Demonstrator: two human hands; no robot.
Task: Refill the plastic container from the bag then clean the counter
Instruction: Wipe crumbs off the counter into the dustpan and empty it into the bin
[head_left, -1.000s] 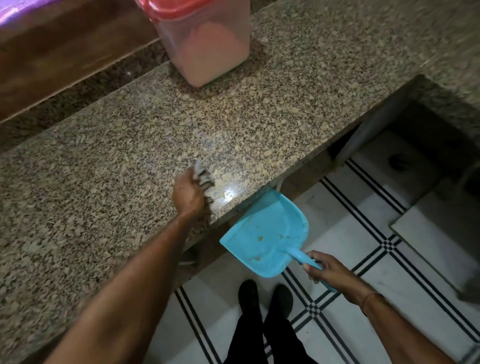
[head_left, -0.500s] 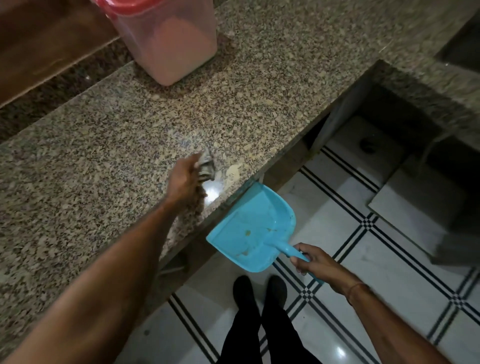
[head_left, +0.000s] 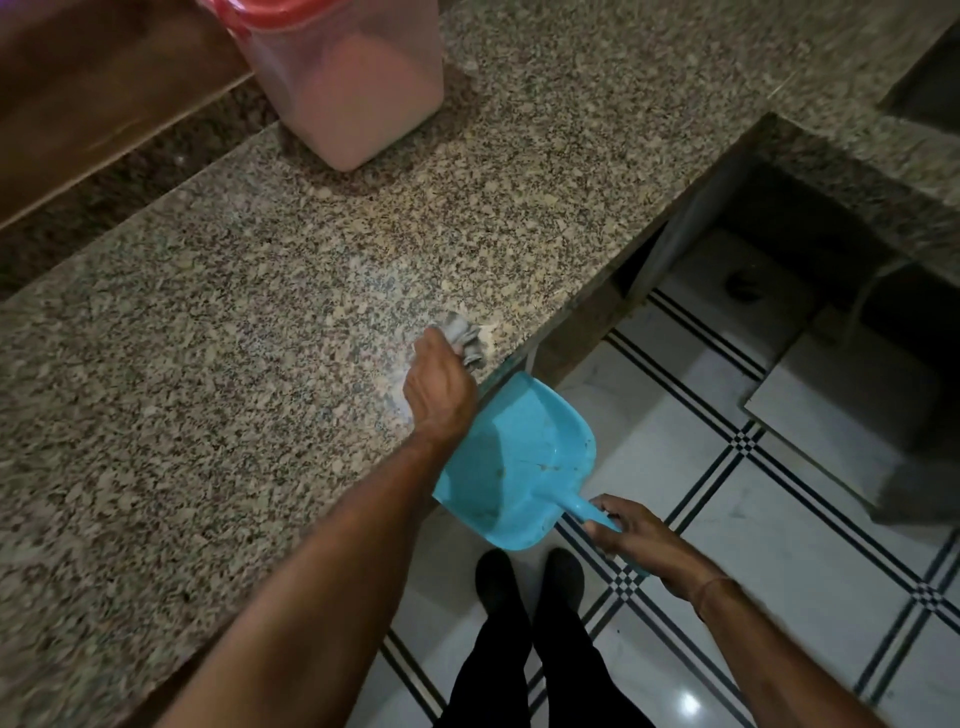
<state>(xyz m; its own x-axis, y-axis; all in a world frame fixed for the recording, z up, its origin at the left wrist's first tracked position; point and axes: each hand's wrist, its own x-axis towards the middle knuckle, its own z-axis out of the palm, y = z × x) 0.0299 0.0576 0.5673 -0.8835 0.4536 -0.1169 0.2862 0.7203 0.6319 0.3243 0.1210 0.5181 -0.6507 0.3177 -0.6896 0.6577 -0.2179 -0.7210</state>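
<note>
A clear plastic container (head_left: 343, 83) with a red lid, filled with pale powder, stands at the back of the speckled granite counter (head_left: 234, 322). My left hand (head_left: 439, 384) is closed on a crumpled grey cloth (head_left: 465, 335) pressed to the counter right at its front edge. A faint pale dusting lies around the cloth. My right hand (head_left: 631, 535) grips the handle of a turquoise dustpan (head_left: 519, 462), held just below the counter edge under the cloth. The bag is not in view.
A dark wooden ledge (head_left: 93, 93) runs behind the counter at the upper left. The counter turns a corner at the upper right above a dark recess (head_left: 810, 249). Below is a white tiled floor (head_left: 779, 545) with black lines, and my legs (head_left: 524, 649) in black.
My left hand has slid the cloth toward the counter's front edge, over the dustpan. The dustpan has stayed under the edge.
</note>
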